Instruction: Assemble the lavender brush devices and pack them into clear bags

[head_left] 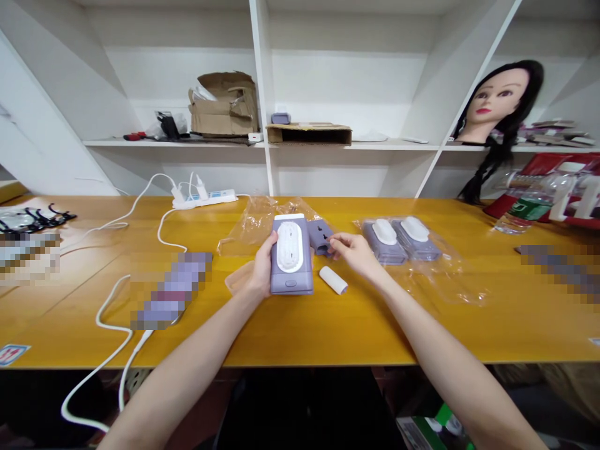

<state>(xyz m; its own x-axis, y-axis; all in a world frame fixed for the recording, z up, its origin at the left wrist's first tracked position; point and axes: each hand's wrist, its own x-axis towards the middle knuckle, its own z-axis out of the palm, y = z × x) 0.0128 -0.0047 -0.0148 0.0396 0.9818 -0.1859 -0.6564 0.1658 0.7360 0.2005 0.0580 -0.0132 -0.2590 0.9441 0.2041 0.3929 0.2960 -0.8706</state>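
My left hand [263, 265] grips the left side of a purple-grey plastic case [292, 281], held up over the table. The case has a white top strip and a white oval plate on its face. Just right of it lies a smaller purple plastic holder with keyhole slots [319, 234]. My right hand [351, 250] has its fingers pinched at that holder's right edge; the fingertips partly overlap it. In front of this hand, a white curved plastic piece [333, 280] rests on the wood. Two similar purple cases [385, 250] [424, 247] with white ovals lie on clear plastic to the right.
Crumpled clear bags [250, 225] lie behind my hands. A phone [175, 290] with a white cable is at left, a power strip [206, 199] behind it. A water bottle [525, 206] stands at right. Shelves hold cardboard boxes [225, 109] and a mannequin head [499, 103].
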